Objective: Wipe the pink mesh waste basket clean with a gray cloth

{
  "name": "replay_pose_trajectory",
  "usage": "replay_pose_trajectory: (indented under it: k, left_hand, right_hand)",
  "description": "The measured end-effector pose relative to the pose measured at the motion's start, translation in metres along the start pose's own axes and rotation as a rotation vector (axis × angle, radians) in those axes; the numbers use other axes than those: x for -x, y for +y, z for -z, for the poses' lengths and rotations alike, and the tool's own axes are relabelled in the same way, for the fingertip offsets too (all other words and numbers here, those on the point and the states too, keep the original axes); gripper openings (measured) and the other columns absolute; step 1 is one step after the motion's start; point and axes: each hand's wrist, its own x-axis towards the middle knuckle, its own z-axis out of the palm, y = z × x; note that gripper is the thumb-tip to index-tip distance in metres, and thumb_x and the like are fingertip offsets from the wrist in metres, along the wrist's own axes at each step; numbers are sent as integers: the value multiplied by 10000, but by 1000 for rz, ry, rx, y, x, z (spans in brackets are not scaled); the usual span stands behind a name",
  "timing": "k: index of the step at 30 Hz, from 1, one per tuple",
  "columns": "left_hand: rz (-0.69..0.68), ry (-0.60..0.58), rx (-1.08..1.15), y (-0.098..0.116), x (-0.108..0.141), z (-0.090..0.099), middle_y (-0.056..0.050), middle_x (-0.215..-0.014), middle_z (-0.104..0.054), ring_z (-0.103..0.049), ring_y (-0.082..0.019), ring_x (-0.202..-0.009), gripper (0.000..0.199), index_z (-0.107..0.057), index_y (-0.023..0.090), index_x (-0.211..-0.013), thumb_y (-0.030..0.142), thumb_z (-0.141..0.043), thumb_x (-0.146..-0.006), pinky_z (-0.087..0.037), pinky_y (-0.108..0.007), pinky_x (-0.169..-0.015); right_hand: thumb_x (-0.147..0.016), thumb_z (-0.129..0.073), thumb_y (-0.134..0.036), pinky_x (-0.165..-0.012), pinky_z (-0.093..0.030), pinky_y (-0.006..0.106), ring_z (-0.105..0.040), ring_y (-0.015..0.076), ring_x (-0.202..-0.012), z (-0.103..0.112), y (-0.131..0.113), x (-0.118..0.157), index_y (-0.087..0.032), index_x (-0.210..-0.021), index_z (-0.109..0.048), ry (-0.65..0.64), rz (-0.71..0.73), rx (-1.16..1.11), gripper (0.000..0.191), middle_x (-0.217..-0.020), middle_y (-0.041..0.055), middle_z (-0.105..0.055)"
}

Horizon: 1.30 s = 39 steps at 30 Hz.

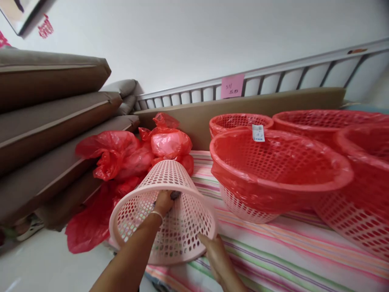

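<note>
A pink perforated plastic basket [170,172] lies tipped on its side, its wide mouth facing me. My left hand [164,201] reaches deep inside it, fingers curled and partly hidden; a small dark item [175,195] shows beside the fingers, too unclear to name. On the basket's right rim, my right hand [214,253] is closed, with the thumb over the edge. Behind and left of the basket sit knotted red plastic bags [172,144] with contents I cannot make out.
Several pink baskets lined with red plastic bags [282,162] stand at the right, one with a white label [258,133]. A striped sheet [243,239] lies beneath. Stacked grey-brown cushions [60,113] rise at the left. A pink note [232,86] hangs on the white headboard rail.
</note>
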Motion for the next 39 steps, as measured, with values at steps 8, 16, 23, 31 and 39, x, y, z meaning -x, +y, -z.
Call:
replay_pose_trajectory:
  k: [8, 16, 23, 31, 39]
  left_hand:
    - [-77, -95, 73, 40, 93, 8, -38, -837, -708, -619, -201, -817, 350, -706, 165, -856, 17, -541, -586, -452, -281, -748]
    - [-185, -160, 200, 52, 171, 1, -84, -1104, -652, -570, -230, -1053, 502, -706, 218, -998, 40, -529, -563, -429, -303, -939]
    - [-101, -126, -10, 49, 93, 6, -83, -978, -677, -584, -244, -981, 425, -723, 185, -949, 51, -501, -612, -441, -323, -895]
    - [-4, 7, -171, 32, -2, -2, -140, -1176, -613, -537, -267, -1117, 365, -607, 115, -1131, 53, -480, -795, -379, -445, -986]
    - [-33, -72, -169, 24, -31, -8, -123, -1222, -629, -546, -241, -1161, 416, -572, 156, -1203, 77, -510, -800, -368, -374, -1003]
  right_hand:
    - [-508, -691, -234, -654, -511, 331, -664, 231, -687, -4, -7, 8, -168, -865, -651, -56, -43, -178, 366, -717, 42, -723]
    - [-530, -732, -291, -648, -505, 300, -667, 225, -720, -6, -8, 12, -119, -896, -659, -88, 3, -142, 411, -794, 84, -729]
    - [-528, -685, -278, -619, -515, 329, -667, 236, -679, 7, -18, 8, -155, -936, -605, 12, 39, -30, 434, -720, 44, -715]
    - [-528, -580, -228, -611, -518, 327, -667, 241, -658, 6, -6, 0, -133, -867, -661, -33, -5, -15, 362, -697, 60, -716]
    - [-530, -629, -238, -684, -527, 348, -680, 247, -712, 6, 1, -9, -158, -891, -663, -31, -54, -113, 371, -733, 65, -726]
